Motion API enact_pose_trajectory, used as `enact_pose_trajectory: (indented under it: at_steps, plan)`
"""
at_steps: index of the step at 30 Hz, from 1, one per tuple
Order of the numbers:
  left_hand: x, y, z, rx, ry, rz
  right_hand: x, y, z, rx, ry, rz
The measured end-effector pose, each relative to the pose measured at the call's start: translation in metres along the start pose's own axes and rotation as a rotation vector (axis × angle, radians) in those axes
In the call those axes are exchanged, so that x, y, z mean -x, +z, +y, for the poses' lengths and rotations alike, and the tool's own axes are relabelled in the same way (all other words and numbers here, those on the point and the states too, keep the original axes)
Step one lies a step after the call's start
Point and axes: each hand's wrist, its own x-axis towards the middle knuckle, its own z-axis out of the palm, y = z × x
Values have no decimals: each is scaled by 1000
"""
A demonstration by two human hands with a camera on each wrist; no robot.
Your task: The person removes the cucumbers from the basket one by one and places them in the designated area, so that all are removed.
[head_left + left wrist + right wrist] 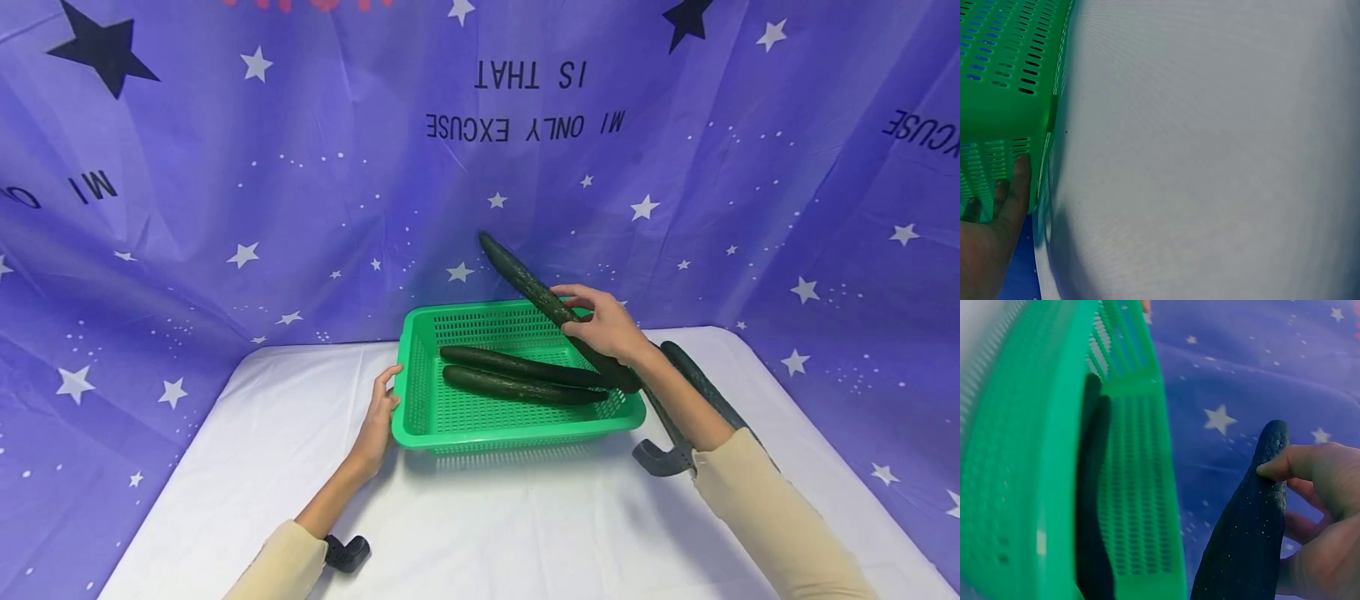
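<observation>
My right hand [603, 325] pinches a long dark green cucumber [525, 282] between thumb and fingers. The cucumber slants over the right part of a green plastic basket [510, 439], its far end raised past the back rim. Two more cucumbers, an upper one [517, 363] and a lower one [521, 389], lie side by side inside the basket. At the basket's left end, my left hand [375, 429] touches the outside; in the left wrist view its fingers [1020, 181] lie fairly straight against the slotted wall.
Right of the basket, another cucumber [701, 385] lies on the white-covered table [495, 525], and a further one is partly hidden by the right forearm. A purple star-printed cloth [360, 192] hangs behind the table. Dark curved mounts [663, 458] sit at both wrists.
</observation>
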Motion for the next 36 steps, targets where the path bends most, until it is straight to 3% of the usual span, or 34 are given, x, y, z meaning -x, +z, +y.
enact_pose_trajectory:
  at_steps: [9,16,25,36]
  plan:
    - [0,0,0,-3,6,3,24,-47,8,31,45,76]
    - [0,0,-1,-1,10,4,49,-75,29,66,80,129]
    - [-1,-1,2,3,9,-2,84,-107,72,111,147,184]
    - [-2,-1,0,-16,23,0,129,-125,143,205,216,205]
